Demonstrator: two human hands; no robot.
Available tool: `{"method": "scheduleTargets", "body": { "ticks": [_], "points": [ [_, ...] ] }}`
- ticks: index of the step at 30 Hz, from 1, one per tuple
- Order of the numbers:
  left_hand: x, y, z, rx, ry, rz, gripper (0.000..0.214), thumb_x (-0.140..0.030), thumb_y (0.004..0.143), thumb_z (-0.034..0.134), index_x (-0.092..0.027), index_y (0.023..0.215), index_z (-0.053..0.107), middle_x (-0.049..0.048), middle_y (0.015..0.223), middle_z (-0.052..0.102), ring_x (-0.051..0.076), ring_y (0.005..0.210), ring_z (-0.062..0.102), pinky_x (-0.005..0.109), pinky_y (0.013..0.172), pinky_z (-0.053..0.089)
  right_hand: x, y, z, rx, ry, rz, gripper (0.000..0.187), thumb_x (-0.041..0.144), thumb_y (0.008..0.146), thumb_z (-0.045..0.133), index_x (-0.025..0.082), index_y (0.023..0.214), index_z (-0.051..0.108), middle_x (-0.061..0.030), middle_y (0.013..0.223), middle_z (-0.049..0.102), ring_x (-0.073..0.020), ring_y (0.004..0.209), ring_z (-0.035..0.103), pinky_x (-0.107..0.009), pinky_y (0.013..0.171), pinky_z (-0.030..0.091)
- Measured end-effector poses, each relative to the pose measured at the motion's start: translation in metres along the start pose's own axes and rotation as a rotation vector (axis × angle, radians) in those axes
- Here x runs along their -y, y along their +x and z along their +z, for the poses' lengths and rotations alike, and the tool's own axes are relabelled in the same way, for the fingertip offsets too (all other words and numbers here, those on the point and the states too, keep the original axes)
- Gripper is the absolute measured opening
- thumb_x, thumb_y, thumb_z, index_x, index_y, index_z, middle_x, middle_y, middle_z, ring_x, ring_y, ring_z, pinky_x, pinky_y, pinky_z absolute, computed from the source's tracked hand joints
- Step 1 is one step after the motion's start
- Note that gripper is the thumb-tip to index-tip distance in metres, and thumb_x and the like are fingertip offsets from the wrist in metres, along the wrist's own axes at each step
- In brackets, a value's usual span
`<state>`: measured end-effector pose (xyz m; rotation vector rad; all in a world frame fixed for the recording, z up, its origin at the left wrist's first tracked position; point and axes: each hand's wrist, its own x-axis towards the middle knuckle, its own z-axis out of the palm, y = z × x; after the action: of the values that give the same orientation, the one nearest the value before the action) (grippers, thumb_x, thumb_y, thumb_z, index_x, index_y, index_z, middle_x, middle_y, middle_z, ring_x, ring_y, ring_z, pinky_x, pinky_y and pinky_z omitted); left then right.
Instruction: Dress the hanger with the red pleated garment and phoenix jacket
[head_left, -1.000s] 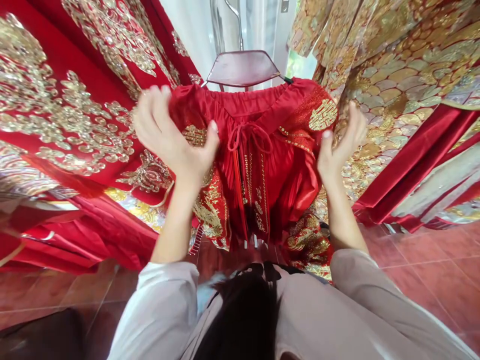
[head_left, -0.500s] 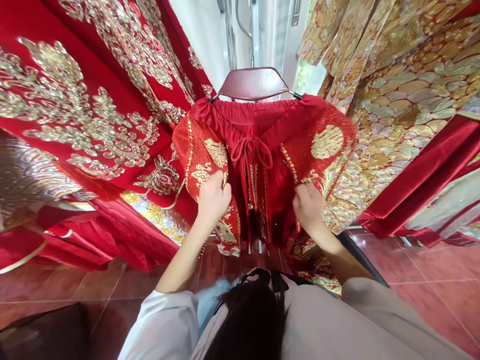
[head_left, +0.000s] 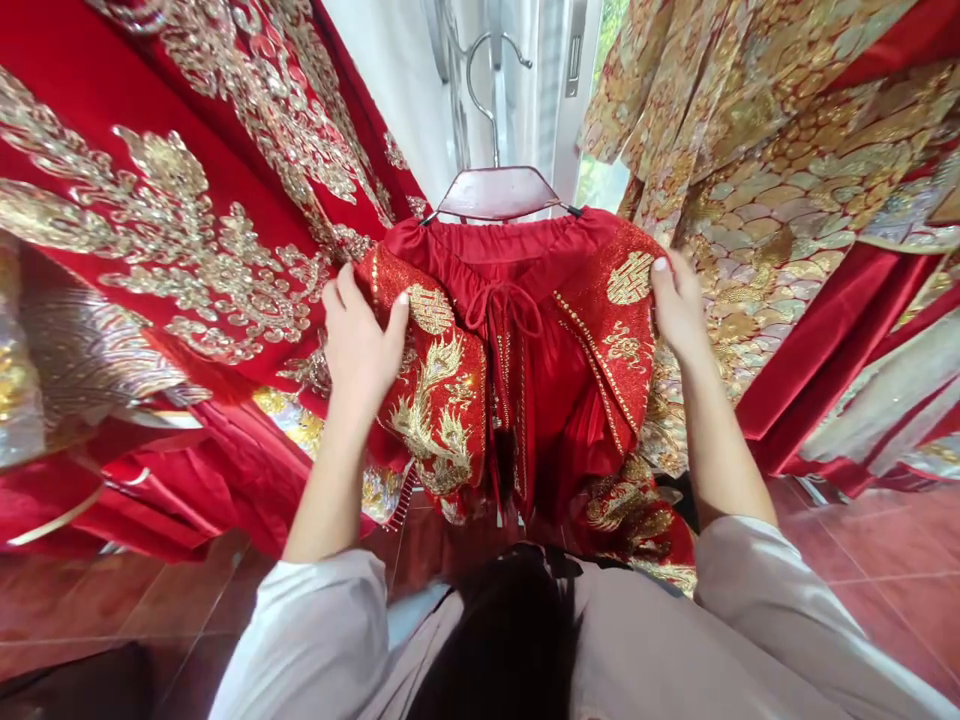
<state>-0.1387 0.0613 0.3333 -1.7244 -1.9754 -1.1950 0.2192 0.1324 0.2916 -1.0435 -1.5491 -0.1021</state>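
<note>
A red skirt (head_left: 525,350) with gold embroidery and a tied drawstring hangs from a dark red hanger (head_left: 499,192) straight ahead. My left hand (head_left: 360,340) grips the skirt's left embroidered panel, thumb over the front and fingers behind. At the right edge, my right hand (head_left: 679,300) holds the other panel near a round gold emblem, with the thumb on the cloth. Both panels are pulled apart, showing the pleated red middle.
Red garments with heavy gold embroidery (head_left: 150,250) hang close on the left. A gold scale-patterned robe (head_left: 795,180) and red satin folds hang on the right. Reddish floor tiles (head_left: 885,560) lie below. A window (head_left: 540,80) is behind the hanger.
My hands rose from the skirt's lower front to its upper sides and spread the two panels outward. A second ago they were higher up, at the waistband.
</note>
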Motion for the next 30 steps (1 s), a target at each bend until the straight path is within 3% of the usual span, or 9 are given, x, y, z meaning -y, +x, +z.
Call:
{"method": "scheduleTargets", "body": {
  "ticks": [5, 8, 11, 14, 17, 20, 23, 26, 30],
  "points": [
    [0.021, -0.028, 0.029, -0.143, -0.045, -0.050, 0.053, -0.034, 0.089, 0.048, -0.012, 0.136, 0.038, 0.0228, 0.130, 0.044, 0.037, 0.117, 0.050, 0.052, 0.093, 0.046, -0.032, -0.004, 0.020, 0.031, 0.135, 0.055, 0.070, 0.074, 0.088, 0.023, 0.016, 0.099, 0.061, -0.0090, 0.090, 0.064, -0.0217, 0.089, 0.060, -0.040, 0.083, 0.050],
    [0.044, -0.013, 0.023, -0.157, -0.062, -0.043, 0.035, -0.026, 0.091, 0.038, -0.011, 0.120, 0.052, 0.0164, 0.107, 0.059, 0.030, 0.098, 0.058, 0.050, 0.090, 0.046, -0.046, 0.004, 0.017, 0.041, 0.151, 0.123, 0.075, 0.075, 0.088, 0.014, 0.018, 0.085, 0.062, -0.0074, 0.077, 0.062, -0.0208, 0.081, 0.060, -0.038, 0.077, 0.050],
    [0.076, 0.012, 0.005, -0.011, -0.253, 0.050, 0.026, -0.035, 0.089, 0.043, -0.015, 0.092, 0.059, 0.0064, 0.080, 0.062, 0.020, 0.074, 0.056, 0.041, 0.079, 0.049, -0.053, 0.018, 0.007, 0.093, 0.168, 0.244, 0.074, 0.078, 0.085, 0.020, 0.016, 0.074, 0.059, -0.0074, 0.067, 0.060, -0.0183, 0.070, 0.057, -0.035, 0.070, 0.048],
    [0.088, 0.033, -0.005, -0.048, -0.543, -0.003, 0.034, -0.048, 0.090, 0.040, -0.017, 0.090, 0.055, 0.0023, 0.073, 0.060, 0.013, 0.058, 0.050, 0.035, 0.062, 0.050, -0.044, 0.036, -0.001, 0.078, 0.106, 0.190, 0.066, 0.075, 0.084, 0.037, 0.014, 0.075, 0.060, -0.0104, 0.076, 0.064, -0.0167, 0.073, 0.056, -0.033, 0.074, 0.047],
    [0.058, 0.049, -0.004, -0.181, -0.591, 0.191, 0.045, -0.055, 0.093, 0.040, -0.015, 0.107, 0.052, 0.0054, 0.097, 0.063, 0.015, 0.077, 0.059, 0.037, 0.074, 0.052, -0.016, 0.055, 0.002, 0.136, 0.117, -0.024, 0.052, 0.058, 0.089, 0.046, 0.011, 0.106, 0.061, -0.0122, 0.105, 0.065, -0.0163, 0.092, 0.059, -0.032, 0.086, 0.045],
    [0.009, 0.065, -0.001, 0.061, -0.360, 0.449, 0.065, -0.070, 0.086, 0.046, -0.009, 0.110, 0.051, 0.0075, 0.107, 0.060, 0.019, 0.101, 0.056, 0.041, 0.093, 0.046, 0.017, 0.069, 0.011, 0.334, 0.063, -0.165, 0.036, 0.041, 0.091, 0.053, 0.013, 0.114, 0.056, -0.0072, 0.111, 0.064, -0.0145, 0.098, 0.057, -0.030, 0.092, 0.042],
    [-0.019, 0.082, 0.001, 0.320, -0.121, 0.439, 0.065, -0.073, 0.086, 0.039, -0.010, 0.074, 0.049, 0.0002, 0.074, 0.052, 0.016, 0.088, 0.057, 0.048, 0.095, 0.043, 0.040, 0.077, 0.014, 0.486, -0.031, -0.208, 0.015, 0.029, 0.093, 0.053, 0.015, 0.092, 0.058, 0.0009, 0.087, 0.063, -0.0100, 0.087, 0.054, -0.024, 0.089, 0.040],
    [-0.015, 0.094, 0.004, 0.440, -0.166, 0.311, 0.059, -0.062, 0.095, 0.031, -0.015, 0.059, 0.036, -0.0036, 0.058, 0.032, 0.010, 0.069, 0.053, 0.048, 0.084, 0.048, 0.049, 0.086, 0.011, 0.520, -0.041, -0.172, 0.033, 0.022, 0.097, 0.046, 0.015, 0.065, 0.049, 0.0061, 0.060, 0.043, -0.0043, 0.063, 0.040, -0.016, 0.068, 0.036],
    [0.000, 0.101, 0.013, 0.639, -0.411, 0.195, 0.060, -0.047, 0.102, 0.017, -0.003, 0.077, 0.048, 0.0025, 0.066, 0.048, 0.013, 0.077, 0.058, 0.052, 0.080, 0.046, 0.049, 0.104, 0.011, 0.628, 0.136, -0.048, 0.046, 0.020, 0.098, 0.039, 0.014, 0.052, 0.039, 0.0083, 0.049, 0.024, -0.0014, 0.050, 0.021, -0.016, 0.047, 0.020]
  ]
}}
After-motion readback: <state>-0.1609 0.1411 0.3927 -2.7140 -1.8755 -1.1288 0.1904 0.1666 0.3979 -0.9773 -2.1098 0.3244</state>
